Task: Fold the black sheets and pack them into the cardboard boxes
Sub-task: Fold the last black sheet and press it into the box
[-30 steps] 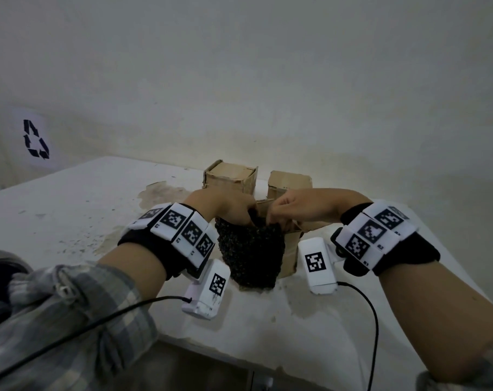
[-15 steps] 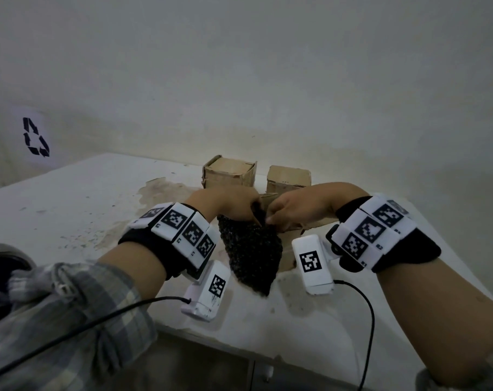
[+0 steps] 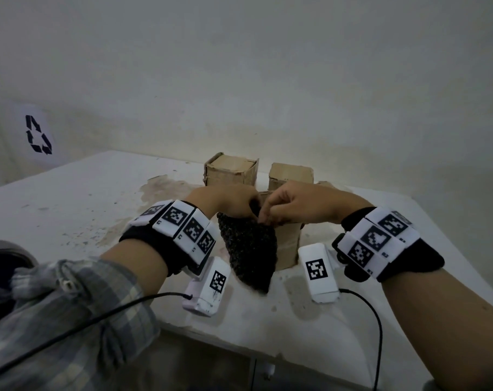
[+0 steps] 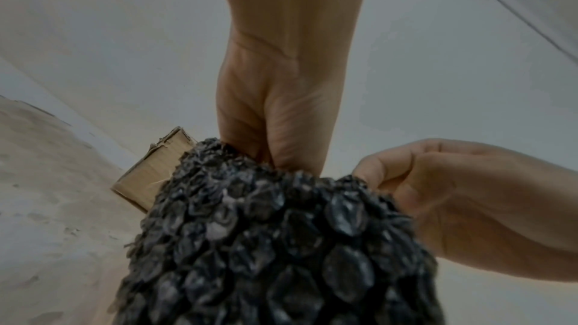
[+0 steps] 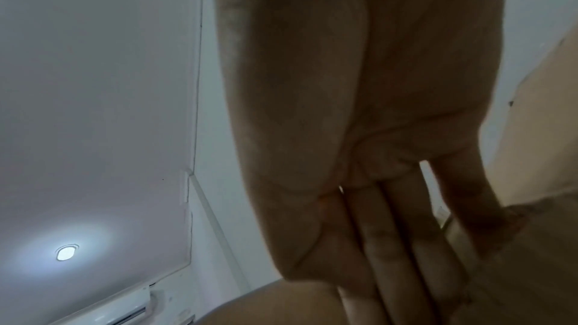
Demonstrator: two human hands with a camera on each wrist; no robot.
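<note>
A black bubble-textured sheet (image 3: 249, 249) hangs in a folded, tapering shape above the table's near edge. My left hand (image 3: 248, 208) grips its top corner from the left; in the left wrist view the left hand (image 4: 266, 155) has its fingers curled into the sheet (image 4: 281, 244). My right hand (image 3: 265, 217) pinches the same top edge from the right, knuckle to knuckle with the left, and shows as the right hand (image 4: 372, 182) at the sheet's upper right. A cardboard box (image 3: 287, 244) stands just behind the sheet, under my right hand. The right wrist view shows only my palm and fingers (image 5: 391, 219).
Two more cardboard boxes (image 3: 231, 169) (image 3: 292, 173) stand side by side behind, near the wall. The white table (image 3: 70, 210) is stained and chipped; its front edge runs just below the hanging sheet. A recycling sign (image 3: 38, 134) is on the left wall.
The sheet has gone from a wide hanging rectangle to a narrower, pointed fold. Both hands have stayed together at its top and risen slightly in front of the boxes.
</note>
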